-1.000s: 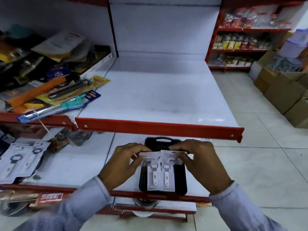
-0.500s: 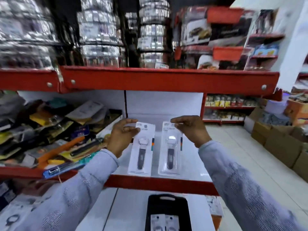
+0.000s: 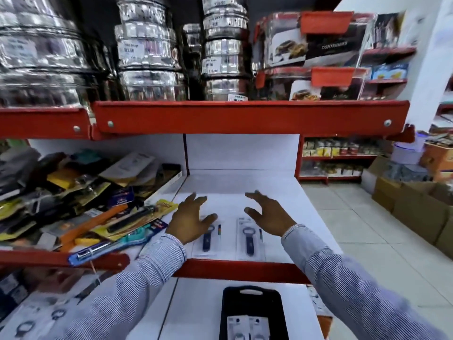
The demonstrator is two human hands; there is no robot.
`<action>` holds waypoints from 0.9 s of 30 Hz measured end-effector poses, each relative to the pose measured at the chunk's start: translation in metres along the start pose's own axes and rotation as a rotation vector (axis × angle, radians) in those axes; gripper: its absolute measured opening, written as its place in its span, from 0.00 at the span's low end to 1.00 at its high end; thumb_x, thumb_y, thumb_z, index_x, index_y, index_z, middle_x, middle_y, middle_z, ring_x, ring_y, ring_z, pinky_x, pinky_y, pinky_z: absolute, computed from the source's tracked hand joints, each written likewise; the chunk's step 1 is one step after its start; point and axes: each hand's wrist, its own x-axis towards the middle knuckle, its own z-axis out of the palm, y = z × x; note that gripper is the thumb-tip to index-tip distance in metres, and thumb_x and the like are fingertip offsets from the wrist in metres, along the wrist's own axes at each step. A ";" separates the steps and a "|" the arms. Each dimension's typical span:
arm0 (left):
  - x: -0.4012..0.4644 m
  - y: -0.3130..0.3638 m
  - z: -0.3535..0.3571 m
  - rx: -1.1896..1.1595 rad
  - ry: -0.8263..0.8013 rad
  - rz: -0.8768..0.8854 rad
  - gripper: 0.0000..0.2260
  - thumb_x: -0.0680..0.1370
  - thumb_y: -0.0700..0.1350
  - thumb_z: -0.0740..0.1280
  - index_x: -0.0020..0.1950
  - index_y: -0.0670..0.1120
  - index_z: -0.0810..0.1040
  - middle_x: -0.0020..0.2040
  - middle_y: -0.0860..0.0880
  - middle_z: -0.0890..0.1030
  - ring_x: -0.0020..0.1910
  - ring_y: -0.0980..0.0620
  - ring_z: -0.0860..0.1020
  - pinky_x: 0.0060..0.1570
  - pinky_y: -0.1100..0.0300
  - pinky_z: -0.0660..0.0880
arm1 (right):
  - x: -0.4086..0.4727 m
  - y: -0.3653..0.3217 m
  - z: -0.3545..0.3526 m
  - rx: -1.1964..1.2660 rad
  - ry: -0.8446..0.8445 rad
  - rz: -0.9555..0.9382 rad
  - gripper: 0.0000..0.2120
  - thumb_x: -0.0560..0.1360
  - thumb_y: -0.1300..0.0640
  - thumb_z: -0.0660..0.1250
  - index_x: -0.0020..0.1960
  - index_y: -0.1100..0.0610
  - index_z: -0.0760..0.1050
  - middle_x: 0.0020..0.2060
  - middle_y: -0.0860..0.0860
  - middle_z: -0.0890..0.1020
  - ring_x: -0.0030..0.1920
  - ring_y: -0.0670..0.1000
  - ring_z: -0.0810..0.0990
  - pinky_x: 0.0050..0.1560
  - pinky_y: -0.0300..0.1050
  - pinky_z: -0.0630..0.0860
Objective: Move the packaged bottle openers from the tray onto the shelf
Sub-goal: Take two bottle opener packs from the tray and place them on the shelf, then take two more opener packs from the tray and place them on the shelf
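Observation:
Two packaged bottle openers lie flat side by side near the front of the white shelf: the left pack and the right pack, each a white card with a dark-handled opener. My left hand hovers open over the top of the left pack, partly covering it. My right hand is open just right of and above the right pack, holding nothing. On the shelf below stands the black tray with more white packs in it, cut off by the frame's bottom edge.
A messy pile of carded kitchen tools fills the shelf section to the left. Steel containers and boxed containers stand on the red-edged shelf above. Cardboard boxes sit on the tiled floor at right.
Both hands lifted two packs from the tray, carried them up to the shelf, laid them flat and let go. The view tilted upward from the tray to the shelf.

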 end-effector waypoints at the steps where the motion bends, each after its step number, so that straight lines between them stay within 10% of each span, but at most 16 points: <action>1: -0.011 0.003 0.000 0.063 0.043 0.047 0.32 0.77 0.60 0.66 0.78 0.49 0.63 0.81 0.44 0.57 0.79 0.43 0.58 0.77 0.45 0.60 | -0.012 -0.005 0.000 -0.060 0.037 -0.044 0.27 0.79 0.45 0.60 0.76 0.47 0.59 0.78 0.55 0.57 0.78 0.59 0.55 0.77 0.58 0.56; 7: -0.075 0.033 0.006 0.332 0.275 0.303 0.33 0.79 0.65 0.53 0.81 0.53 0.51 0.83 0.45 0.47 0.81 0.41 0.47 0.76 0.36 0.49 | -0.096 -0.038 0.002 -0.294 0.418 -0.214 0.31 0.80 0.44 0.57 0.78 0.46 0.47 0.79 0.55 0.42 0.78 0.60 0.36 0.76 0.65 0.42; 14: -0.157 0.014 0.080 0.210 0.393 0.710 0.21 0.76 0.52 0.69 0.66 0.44 0.79 0.69 0.40 0.77 0.70 0.40 0.73 0.68 0.43 0.70 | -0.187 0.019 0.046 -0.336 0.515 -0.448 0.25 0.74 0.63 0.66 0.71 0.57 0.69 0.73 0.62 0.65 0.76 0.65 0.59 0.72 0.69 0.59; 22: -0.168 -0.043 0.199 0.266 -0.248 0.483 0.30 0.74 0.53 0.68 0.74 0.43 0.69 0.72 0.42 0.74 0.71 0.41 0.72 0.70 0.43 0.71 | -0.231 0.097 0.139 -0.355 -0.119 -0.185 0.24 0.78 0.52 0.55 0.73 0.56 0.64 0.74 0.54 0.67 0.72 0.57 0.69 0.66 0.56 0.75; 27: -0.110 -0.041 0.238 0.398 -0.768 0.276 0.52 0.71 0.59 0.74 0.80 0.41 0.44 0.81 0.39 0.53 0.80 0.38 0.53 0.79 0.46 0.51 | -0.175 0.119 0.183 -0.343 -0.612 0.202 0.50 0.69 0.50 0.75 0.78 0.58 0.46 0.78 0.56 0.54 0.76 0.59 0.59 0.72 0.52 0.66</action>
